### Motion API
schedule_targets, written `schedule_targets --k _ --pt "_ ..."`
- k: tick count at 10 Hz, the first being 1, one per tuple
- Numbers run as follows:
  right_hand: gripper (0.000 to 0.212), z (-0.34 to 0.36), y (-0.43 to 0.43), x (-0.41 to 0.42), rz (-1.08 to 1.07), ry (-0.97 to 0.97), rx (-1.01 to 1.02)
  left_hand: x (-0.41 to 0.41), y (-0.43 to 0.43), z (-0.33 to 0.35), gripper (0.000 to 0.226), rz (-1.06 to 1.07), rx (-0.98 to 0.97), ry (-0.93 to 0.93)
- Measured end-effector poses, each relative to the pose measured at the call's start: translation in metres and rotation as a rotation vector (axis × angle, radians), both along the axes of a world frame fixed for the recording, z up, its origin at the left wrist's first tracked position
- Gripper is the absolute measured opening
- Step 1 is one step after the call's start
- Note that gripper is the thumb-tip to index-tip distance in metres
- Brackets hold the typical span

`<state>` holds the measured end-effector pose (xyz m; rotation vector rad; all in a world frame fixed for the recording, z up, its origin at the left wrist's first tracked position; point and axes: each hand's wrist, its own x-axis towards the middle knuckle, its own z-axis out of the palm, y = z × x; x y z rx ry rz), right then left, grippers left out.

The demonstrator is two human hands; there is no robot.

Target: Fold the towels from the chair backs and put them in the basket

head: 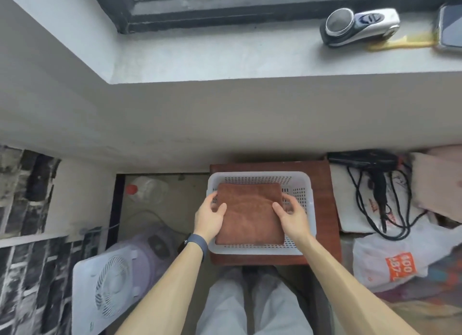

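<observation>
towel (pixel 250 216) between left grip (pixel 209 217), right grip (pixel 292 216)

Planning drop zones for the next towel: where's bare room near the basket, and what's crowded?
Free: windowsill from its corner to the shaver; stool strip right of the basket. The brown towel, gripped by left hand and right hand, fills most of the basket. Crowded: hair dryer and cords right of the stool; fan, bottle left.

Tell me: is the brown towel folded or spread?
Folded: the brown terry towel is a compact thick rectangle, smaller than the white perforated plastic basket.
</observation>
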<state>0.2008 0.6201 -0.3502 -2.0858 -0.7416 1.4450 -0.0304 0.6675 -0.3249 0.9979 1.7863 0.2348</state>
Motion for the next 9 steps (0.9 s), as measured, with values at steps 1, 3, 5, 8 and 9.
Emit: schedule_targets --k 1,3,5,8,9 --pt "0.048 0.006 -0.016 -0.014 0.051 -0.338 0.103 0.005 -0.016 0.009 0.054 -0.248 0.296 0.336" --pt "0.058 -0.011 -0.023 -0.053 0.600 -0.758 0.260 0.016 -0.031 -0.019 0.068 -0.800 0.493 0.511" --pt "0.060 -0.056 -0.009 -0.055 0.684 -0.754 0.145 0.012 -0.016 -0.070 0.072 -0.877 0.447 0.594" --pt "0.062 -0.015 0.013 -0.045 0.830 -0.674 0.012 0.016 0.007 -0.031 0.066 -1.057 0.244 0.591" --pt "0.061 0.023 0.022 -0.034 0.932 -0.648 -0.054 0.017 0.027 0.005 0.065 -1.182 0.168 0.526"
